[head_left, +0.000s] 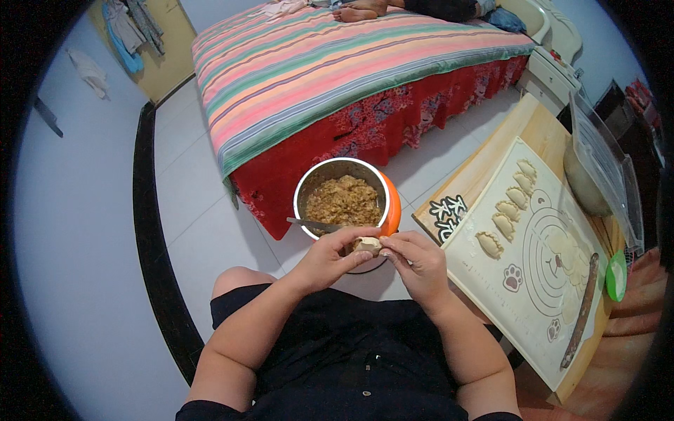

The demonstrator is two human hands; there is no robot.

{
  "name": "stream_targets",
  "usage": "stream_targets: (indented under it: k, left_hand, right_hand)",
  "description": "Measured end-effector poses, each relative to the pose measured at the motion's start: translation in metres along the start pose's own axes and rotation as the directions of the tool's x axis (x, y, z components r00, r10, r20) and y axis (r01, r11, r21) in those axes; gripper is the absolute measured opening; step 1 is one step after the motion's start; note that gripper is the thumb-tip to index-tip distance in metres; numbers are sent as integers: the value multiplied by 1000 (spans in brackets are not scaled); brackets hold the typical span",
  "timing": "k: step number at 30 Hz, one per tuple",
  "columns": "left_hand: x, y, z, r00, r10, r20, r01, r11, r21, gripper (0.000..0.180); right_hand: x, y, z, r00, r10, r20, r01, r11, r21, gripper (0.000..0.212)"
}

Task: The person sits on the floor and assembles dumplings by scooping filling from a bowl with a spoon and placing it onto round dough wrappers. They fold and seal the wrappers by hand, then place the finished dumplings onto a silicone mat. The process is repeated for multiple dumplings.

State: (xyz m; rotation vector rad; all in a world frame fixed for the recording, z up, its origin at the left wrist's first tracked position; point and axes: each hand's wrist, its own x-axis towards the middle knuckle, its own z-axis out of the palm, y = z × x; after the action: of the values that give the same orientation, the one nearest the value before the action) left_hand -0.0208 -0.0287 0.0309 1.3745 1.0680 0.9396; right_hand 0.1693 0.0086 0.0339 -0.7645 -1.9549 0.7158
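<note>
Between my two hands, in front of my body, is a small pale dumpling [367,244]. My left hand [335,251] holds it from the left, with thumb and fingers round it. My right hand [419,265] pinches the right end of its dough edge. Just beyond my hands stands an orange pot [393,203] with a white rim, filled with brownish minced filling [344,201]. A flat metal utensil [309,224] rests in the pot, its end sticking out over the left rim.
At right, a white mat [477,270] on a wooden table [540,116] bears several folded dumplings [504,224], flat dough wrappers [570,256], and a dark rolling pin [581,309]. A green bowl [616,277] sits at its edge. Ahead is a striped bed [337,63], a person's feet [361,10] on it.
</note>
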Motion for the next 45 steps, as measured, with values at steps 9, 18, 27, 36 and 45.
stream_targets:
  k: [9,18,27,36,45]
  left_hand:
    - [1,4,1,989,144,-9,-139,967,214,36]
    - [0,6,3,994,106,3,-104,970,222,37]
    - [-2,5,5,986,157,-48,-155,987,47,46]
    - [-5,11,2,994,110,-30,-97,955,280,25]
    - [-1,7,2,977,211,31,-213,952,220,22]
  right_hand:
    - [-4,-1,2,997,73,40,-70,996,-53,18]
    - [-4,1,3,1000,-8,12,9,998,-55,16]
    - [-4,-1,0,981,191,31,-192,980,48,16]
    - [-1,-2,1,998,65,-18,-64,997,40,25]
    - [0,0,0,994,74,74,-79,995,62,17]
